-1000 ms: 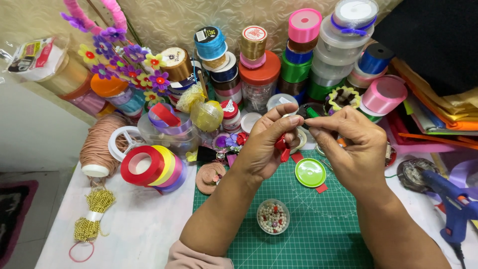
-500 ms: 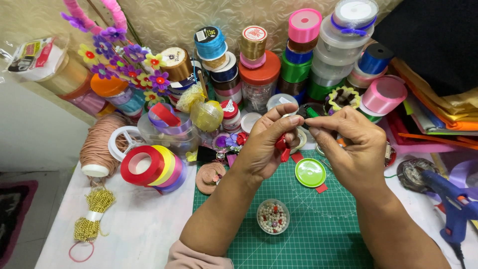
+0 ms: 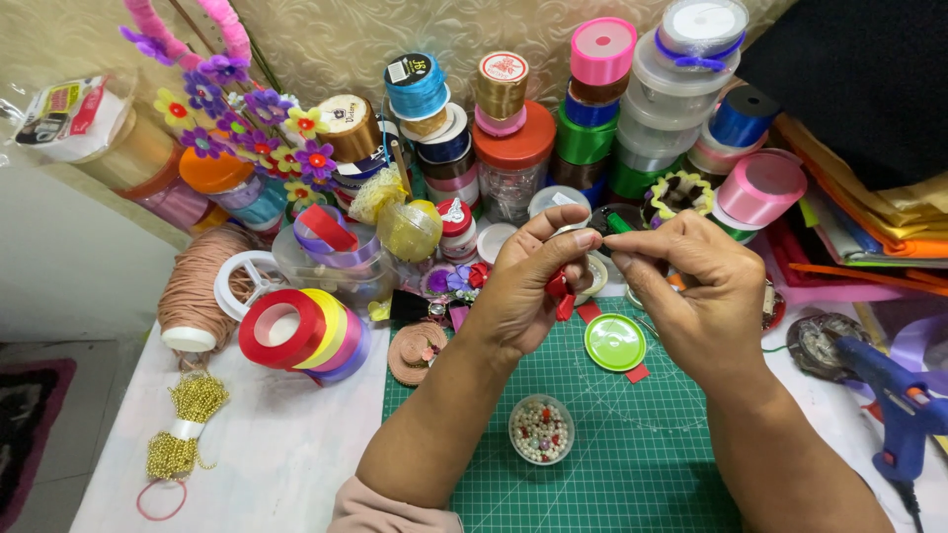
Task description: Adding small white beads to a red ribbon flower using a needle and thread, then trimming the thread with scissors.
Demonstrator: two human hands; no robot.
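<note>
My left hand (image 3: 528, 281) is raised over the green cutting mat (image 3: 632, 464), its fingers closed on a small red ribbon piece (image 3: 559, 287). My right hand (image 3: 691, 286) meets it fingertip to fingertip, pinching something too small to make out at the same spot. Below my hands on the mat lie a round green lid (image 3: 614, 342), a few red ribbon scraps (image 3: 637, 373) and a small clear tub of mixed beads (image 3: 541, 429).
Stacked ribbon spools (image 3: 592, 99) and jars fill the back. Red, yellow and purple tape rolls (image 3: 301, 331), a cord spool (image 3: 193, 296) and gold bead chain (image 3: 188, 424) sit at the left. A blue glue gun (image 3: 899, 405) lies at the right edge.
</note>
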